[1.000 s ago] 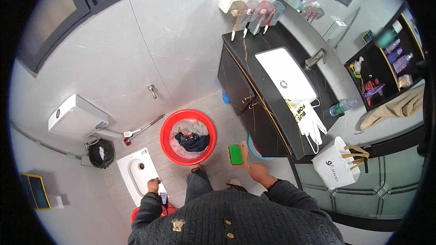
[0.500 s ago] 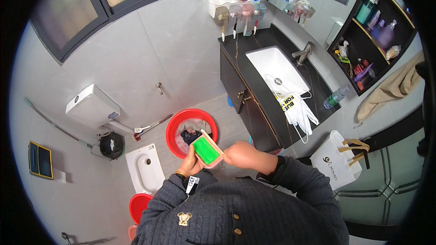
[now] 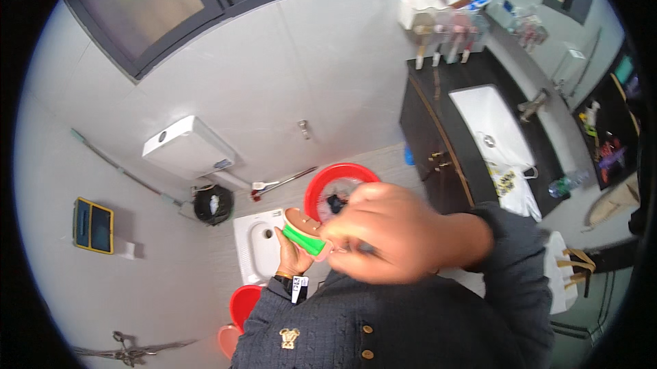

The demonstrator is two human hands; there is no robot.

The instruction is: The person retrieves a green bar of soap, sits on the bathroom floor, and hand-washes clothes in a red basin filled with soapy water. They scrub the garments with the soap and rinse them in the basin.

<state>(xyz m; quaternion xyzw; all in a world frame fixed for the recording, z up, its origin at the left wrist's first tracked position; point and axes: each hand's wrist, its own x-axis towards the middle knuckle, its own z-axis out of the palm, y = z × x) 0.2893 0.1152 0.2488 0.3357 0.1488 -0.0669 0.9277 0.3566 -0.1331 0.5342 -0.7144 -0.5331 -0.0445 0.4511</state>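
Both hands grip green sponge (image 3: 301, 235) — red basin (image 3: 321, 187) below holds dark cloth.

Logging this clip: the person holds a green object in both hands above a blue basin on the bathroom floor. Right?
Not quite: the basin is red, not blue, as the head view shows. The green object sits between the left hand and right hand.

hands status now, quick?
Left hand: closed on the green box.
Right hand: blurred, raised over the box; grip cannot be told.
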